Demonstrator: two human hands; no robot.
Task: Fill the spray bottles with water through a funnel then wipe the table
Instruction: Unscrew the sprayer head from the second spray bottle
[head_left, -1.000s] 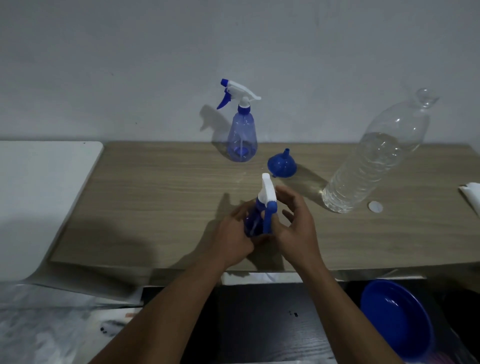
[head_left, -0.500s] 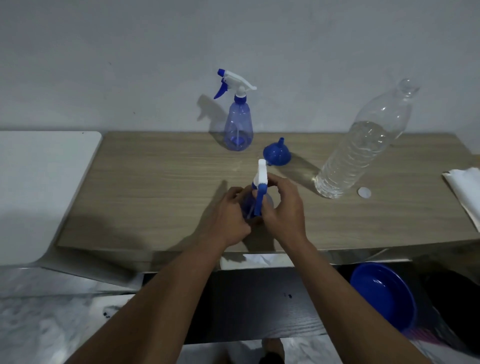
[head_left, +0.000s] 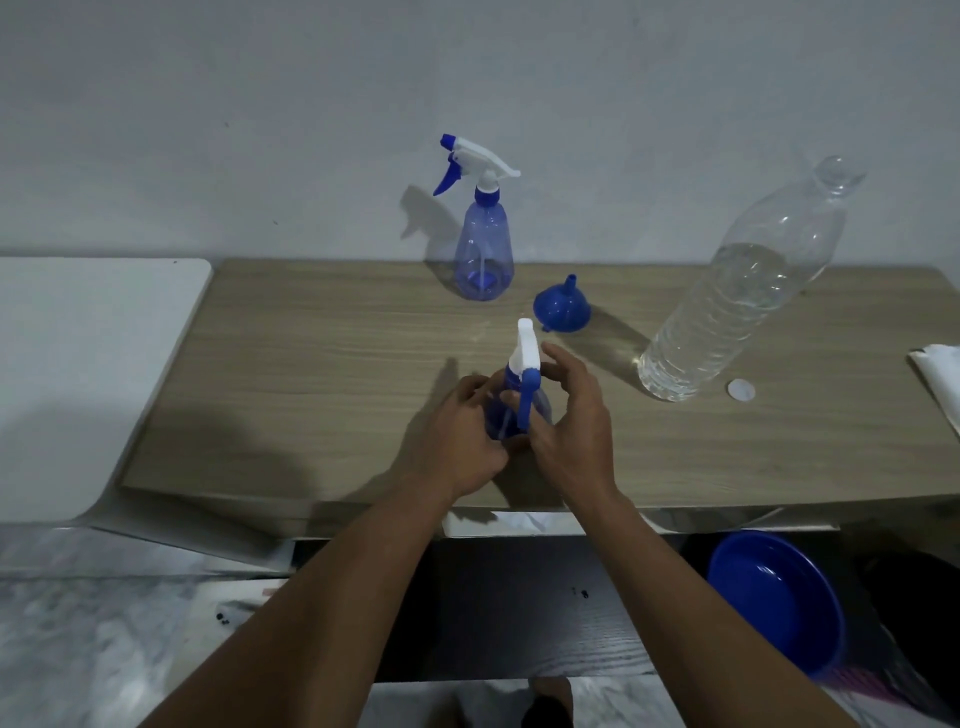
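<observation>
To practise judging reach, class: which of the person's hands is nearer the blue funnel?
Right. The right hand grips the near spray bottle just in front of the funnel; the left hand holds the bottle's left side, farther away.

The pale wood-grain tabletop (head_left: 311, 364) is looking matt and smooth. At twelve o'clock the translucent blue plastic spray bottle with white trigger (head_left: 483, 254) and the small blue plastic funnel (head_left: 561, 310) are showing a soft sheen, as is the nearer translucent blue plastic spray bottle (head_left: 523, 364) at centre. At two o'clock the tall clear ribbed plastic water bottle (head_left: 727, 312) is glinting glossily.
</observation>
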